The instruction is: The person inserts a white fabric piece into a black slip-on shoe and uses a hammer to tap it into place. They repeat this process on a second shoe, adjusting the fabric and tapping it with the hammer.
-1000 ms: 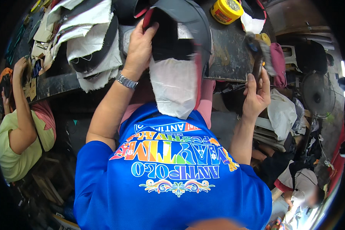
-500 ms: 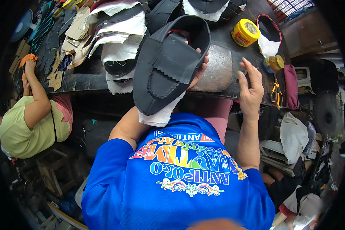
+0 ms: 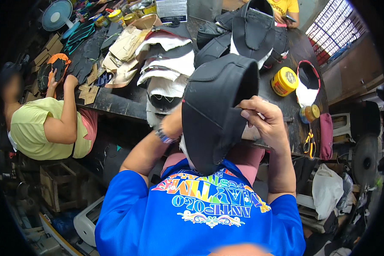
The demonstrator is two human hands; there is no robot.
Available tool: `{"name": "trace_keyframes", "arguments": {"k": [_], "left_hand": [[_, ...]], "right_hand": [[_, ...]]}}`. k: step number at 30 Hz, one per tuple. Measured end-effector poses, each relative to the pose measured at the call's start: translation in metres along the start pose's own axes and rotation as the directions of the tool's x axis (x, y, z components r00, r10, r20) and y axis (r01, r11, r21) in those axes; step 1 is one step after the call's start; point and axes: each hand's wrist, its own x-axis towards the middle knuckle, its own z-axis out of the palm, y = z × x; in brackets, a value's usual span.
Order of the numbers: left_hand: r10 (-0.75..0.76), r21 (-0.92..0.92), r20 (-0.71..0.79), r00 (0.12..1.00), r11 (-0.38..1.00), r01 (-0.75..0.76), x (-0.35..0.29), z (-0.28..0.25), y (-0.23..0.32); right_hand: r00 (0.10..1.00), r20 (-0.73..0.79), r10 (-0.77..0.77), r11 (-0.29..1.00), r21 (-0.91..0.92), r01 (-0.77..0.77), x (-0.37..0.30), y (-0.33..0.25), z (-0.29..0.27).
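A black shoe upper (image 3: pixel 209 115) with stitched seams is held up in front of my chest, tilted on its side, its opening facing right. My left hand (image 3: pixel 173 123) supports it from the left and behind; the fingers are hidden by the upper. With thumb and fingers, my right hand (image 3: pixel 262 117) pinches the edge at its opening. White lining cloth shows a little along its left side.
Stacked black uppers with white linings (image 3: pixel 164 70) lie on the dark table, more uppers (image 3: pixel 251 34) behind. To the right are a yellow tub (image 3: pixel 284 81), a small jar (image 3: pixel 309 113) and orange-handled scissors (image 3: pixel 309 144). A co-worker (image 3: pixel 51 123) sits at left; another person (image 3: pixel 283 8) is across.
The upper has turned from showing its toe and front to showing its side. My right hand has come in from the right, from open to pinching the upper's edge.
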Motion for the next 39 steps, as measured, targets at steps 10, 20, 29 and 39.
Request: {"name": "trace_keyframes", "arguments": {"k": [10, 20, 29, 39], "left_hand": [[0.359, 0.963, -0.115, 0.926, 0.269, 0.015, 0.074, -0.161, 0.036], [0.486, 0.849, -0.097, 0.869, 0.496, -0.183, 0.014, -0.143, -0.048], [0.598, 0.755, -0.177, 0.781, 0.592, -0.282, -0.039, -0.11, -0.096], [0.551, 0.734, -0.307, 0.776, 0.656, -0.176, -0.041, -0.093, -0.091]], "right_hand": [[0.973, 0.053, -0.224, 0.964, -0.137, 0.229, 0.047, -0.01, 0.001], [0.868, 0.07, -0.492, 0.83, -0.263, 0.491, 0.091, -0.051, 0.017], [0.887, 0.195, -0.419, 0.885, -0.13, 0.447, 0.254, -0.046, 0.039], [0.96, 0.095, -0.263, 0.934, -0.225, 0.278, 0.304, 0.057, 0.061]]}}
